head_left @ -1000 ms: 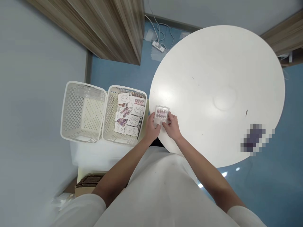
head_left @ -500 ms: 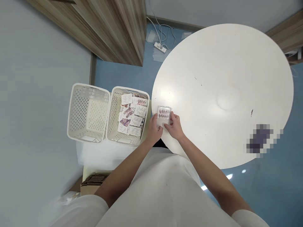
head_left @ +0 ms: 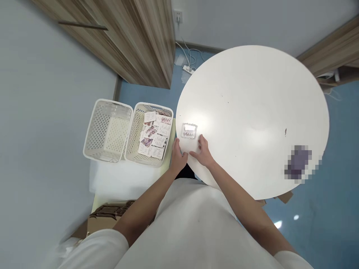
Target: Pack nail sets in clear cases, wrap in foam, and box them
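A small clear pack of purple press-on nails [head_left: 189, 130] lies flat on the round white table [head_left: 252, 112], near its left rim. Both my hands sit just below it, apart from it. My left hand [head_left: 179, 152] rests at the table's edge with its fingers loosely spread and nothing in them. My right hand [head_left: 202, 151] lies on the tabletop with the thumb up and fingers pointing left, also holding nothing.
Two white perforated baskets stand left of the table: the left basket [head_left: 108, 130] looks bare inside, the right basket [head_left: 148, 134] holds several nail packs and cards. A cardboard box [head_left: 109, 216] sits below them. A power strip [head_left: 188, 69] lies on the blue floor.
Both hands held the nail pack at the table's edge; now it lies on the table and the hands have drawn back from it. The view has tilted.
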Demonstrator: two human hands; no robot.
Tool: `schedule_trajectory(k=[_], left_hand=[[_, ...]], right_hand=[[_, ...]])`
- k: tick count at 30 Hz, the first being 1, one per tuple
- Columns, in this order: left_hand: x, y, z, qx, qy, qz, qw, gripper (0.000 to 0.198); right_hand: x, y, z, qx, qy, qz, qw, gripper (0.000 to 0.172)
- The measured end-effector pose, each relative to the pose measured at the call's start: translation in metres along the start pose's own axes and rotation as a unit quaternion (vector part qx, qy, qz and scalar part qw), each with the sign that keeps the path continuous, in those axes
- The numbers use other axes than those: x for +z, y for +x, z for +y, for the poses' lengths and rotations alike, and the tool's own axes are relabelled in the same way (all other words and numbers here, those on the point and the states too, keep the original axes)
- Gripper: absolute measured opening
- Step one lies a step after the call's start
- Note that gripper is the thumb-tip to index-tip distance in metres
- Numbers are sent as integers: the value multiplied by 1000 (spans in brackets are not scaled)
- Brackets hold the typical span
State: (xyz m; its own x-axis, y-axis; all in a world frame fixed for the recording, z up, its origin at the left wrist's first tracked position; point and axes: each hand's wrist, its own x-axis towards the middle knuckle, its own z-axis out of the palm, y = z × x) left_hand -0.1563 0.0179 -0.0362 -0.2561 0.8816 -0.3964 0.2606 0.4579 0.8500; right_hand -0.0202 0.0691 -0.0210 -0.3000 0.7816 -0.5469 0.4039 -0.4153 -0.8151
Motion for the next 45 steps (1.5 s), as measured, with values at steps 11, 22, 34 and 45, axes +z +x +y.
schedule_trajectory(k=[11, 22, 34, 45], left_hand=[[26, -100, 11, 11, -59, 37, 997, 52], [66, -210, 25, 15, -64, 61, 996, 35], [5, -282, -21, -2, -107, 207, 972, 37], [-66, -310, -70, -34, -134, 289, 947, 34]], right_hand=[[-51, -117, 17, 1, 97, -76, 992, 78], [-72, -188, 47, -42, 58, -114, 991, 41], [5, -206, 29, -107, 9, -220, 970, 37], [110, -210, 17, -133, -74, -288, 945, 39]])
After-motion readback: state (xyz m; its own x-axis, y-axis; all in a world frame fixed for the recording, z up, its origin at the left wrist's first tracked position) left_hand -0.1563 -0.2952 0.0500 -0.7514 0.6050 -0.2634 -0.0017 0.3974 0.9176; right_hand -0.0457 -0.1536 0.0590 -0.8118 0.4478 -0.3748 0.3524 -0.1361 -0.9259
